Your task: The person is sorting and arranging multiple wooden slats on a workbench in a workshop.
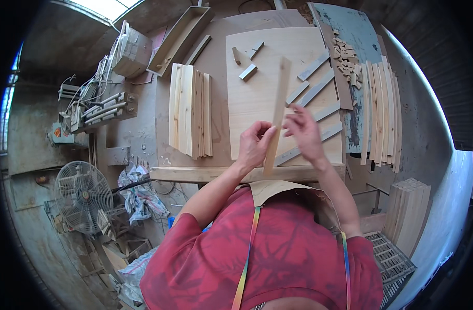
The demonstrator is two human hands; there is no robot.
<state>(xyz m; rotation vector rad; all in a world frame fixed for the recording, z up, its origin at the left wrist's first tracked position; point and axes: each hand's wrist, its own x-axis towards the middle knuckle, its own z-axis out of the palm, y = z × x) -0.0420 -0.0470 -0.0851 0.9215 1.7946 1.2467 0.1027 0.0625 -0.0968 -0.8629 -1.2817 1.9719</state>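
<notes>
A long pale wooden strip (281, 88) is pinched between the thumb and fingers of my left hand (255, 146), near the strip's lower end. It stands tilted over a light wooden board (262, 111). Just right of the strip is my right hand (304, 134), slightly blurred, with its fingers bent and apart; nothing shows in them. Under and beyond that hand, several grey flat bars (317, 88) lie slantwise on the board. Toward the board's far left are a small metal-edged block (248, 72), a thin short bar (256, 49) and a small curved wooden piece (236, 56).
A stack of wooden strips (190, 111) lies left of the board, and another stack (382, 111) on the right. Small wood offcuts (347, 59) are heaped at far right. A long open trough (179, 39) lies far left. A wooden rail (195, 174) edges the table's front; a fan (84, 196) stands left.
</notes>
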